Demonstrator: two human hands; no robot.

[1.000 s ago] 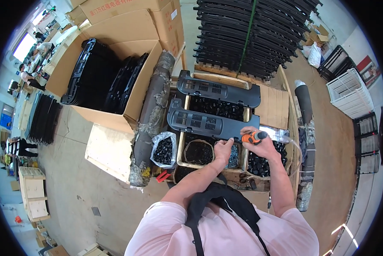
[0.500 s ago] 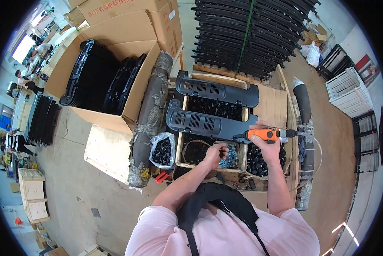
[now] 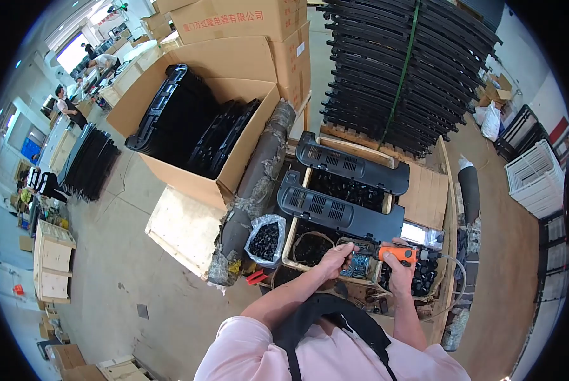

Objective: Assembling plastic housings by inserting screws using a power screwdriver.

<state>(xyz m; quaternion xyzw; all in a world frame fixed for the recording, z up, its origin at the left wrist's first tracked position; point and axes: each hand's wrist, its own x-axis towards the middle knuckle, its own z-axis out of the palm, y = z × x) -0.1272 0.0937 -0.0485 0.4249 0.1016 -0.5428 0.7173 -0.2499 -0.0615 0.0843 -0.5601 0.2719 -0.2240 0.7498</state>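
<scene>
My right hand (image 3: 400, 273) is wrapped round an orange and black power screwdriver (image 3: 391, 254), its bit pointing left. Close to that bit, the fingers of my left hand (image 3: 336, 259) are pinched together; whatever they hold is too small to make out. Both hands are just in front of a dark grey plastic panel (image 3: 354, 219) with slotted vents, which lies across wooden bins. A second similar panel (image 3: 354, 164) lies behind it. Below the screwdriver, a compartment holds silvery-blue screws (image 3: 358, 267), partly hidden by my left hand.
Small black parts fill a plastic bag (image 3: 265, 240), a round container (image 3: 311, 249) and a bin at right (image 3: 427, 279). A wrapped roll (image 3: 259, 181) separates the bins from a carton (image 3: 164, 168) of black panels. Strapped black frames (image 3: 405, 76) are stacked behind. A hose trails from the screwdriver.
My left hand has moved from over the screws up to the screwdriver's bit. The screwdriver has come back off the near panel to its front side. The whole view has shifted.
</scene>
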